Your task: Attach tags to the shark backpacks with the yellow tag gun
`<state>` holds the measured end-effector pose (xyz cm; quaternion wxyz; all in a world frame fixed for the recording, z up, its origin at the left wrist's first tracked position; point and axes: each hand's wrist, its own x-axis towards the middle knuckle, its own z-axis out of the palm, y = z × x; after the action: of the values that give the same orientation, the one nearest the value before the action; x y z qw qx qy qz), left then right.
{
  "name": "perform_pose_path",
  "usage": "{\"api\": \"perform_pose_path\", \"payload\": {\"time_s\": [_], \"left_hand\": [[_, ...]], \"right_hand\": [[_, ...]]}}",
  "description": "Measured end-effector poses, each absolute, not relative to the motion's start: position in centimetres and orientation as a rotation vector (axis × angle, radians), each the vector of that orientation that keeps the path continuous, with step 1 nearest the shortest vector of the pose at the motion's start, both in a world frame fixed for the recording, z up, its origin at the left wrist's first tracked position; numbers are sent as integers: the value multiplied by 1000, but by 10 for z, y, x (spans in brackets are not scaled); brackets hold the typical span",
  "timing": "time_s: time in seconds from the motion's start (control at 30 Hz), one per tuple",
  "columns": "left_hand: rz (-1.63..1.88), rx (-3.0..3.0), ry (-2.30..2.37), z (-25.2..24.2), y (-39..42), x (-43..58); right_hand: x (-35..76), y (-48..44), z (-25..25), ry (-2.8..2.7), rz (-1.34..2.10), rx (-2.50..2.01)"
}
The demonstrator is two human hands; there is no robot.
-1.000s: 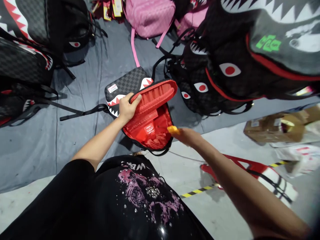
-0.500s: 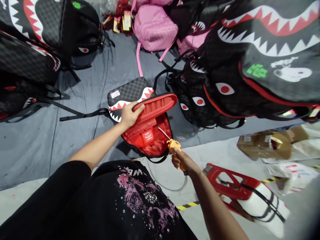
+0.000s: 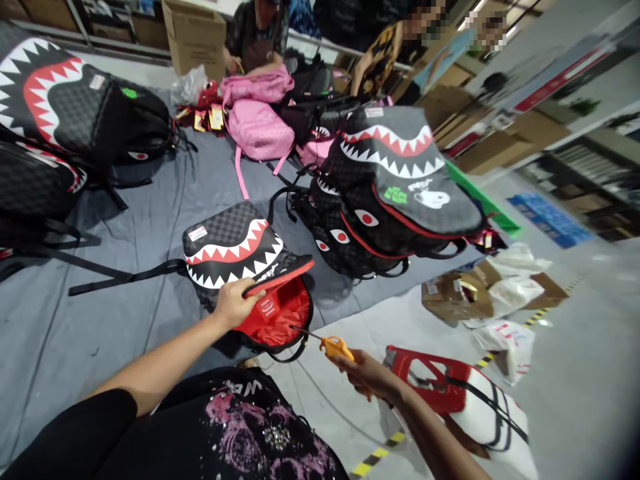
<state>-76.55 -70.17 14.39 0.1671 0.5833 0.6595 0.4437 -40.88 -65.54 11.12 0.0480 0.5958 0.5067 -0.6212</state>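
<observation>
A black-and-grey checkered backpack with a printed red-and-white shark mouth point(image 3: 227, 230) lay at the near edge of a long table covered in grey cloth point(image 3: 150, 230), its top end toward the person. The left hand point(image 3: 237, 303) gripped the opened flap and held it raised, baring the shiny red fabric lining point(image 3: 290, 317). The right hand point(image 3: 367, 373) was wrapped around an orange plastic handheld tool with a thin metal nozzle point(image 3: 337, 349); the nozzle pointed left into the opening, though whether its tip touched the lining could not be told. To the right sat a stack of black shark-print backpacks point(image 3: 400, 200), and more dark backpacks point(image 3: 70, 113) lay at far left. Beyond, a pink quilted-looking backpack point(image 3: 260, 130) rested near a co-worker in dark clothing point(image 3: 255, 40).
</observation>
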Motion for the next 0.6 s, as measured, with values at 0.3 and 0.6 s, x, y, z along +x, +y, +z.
{"api": "perform_pose_path", "payload": {"time_s": [0.3,0.6], "left_hand": [[1042,1389,1731,99,-777,-793],[1372,320,1795,28,-755,-807]], "right_hand": [[-365,-664,98,1454,-2238,1803],[-425,-646,47,1320,-2177,2378]]}}
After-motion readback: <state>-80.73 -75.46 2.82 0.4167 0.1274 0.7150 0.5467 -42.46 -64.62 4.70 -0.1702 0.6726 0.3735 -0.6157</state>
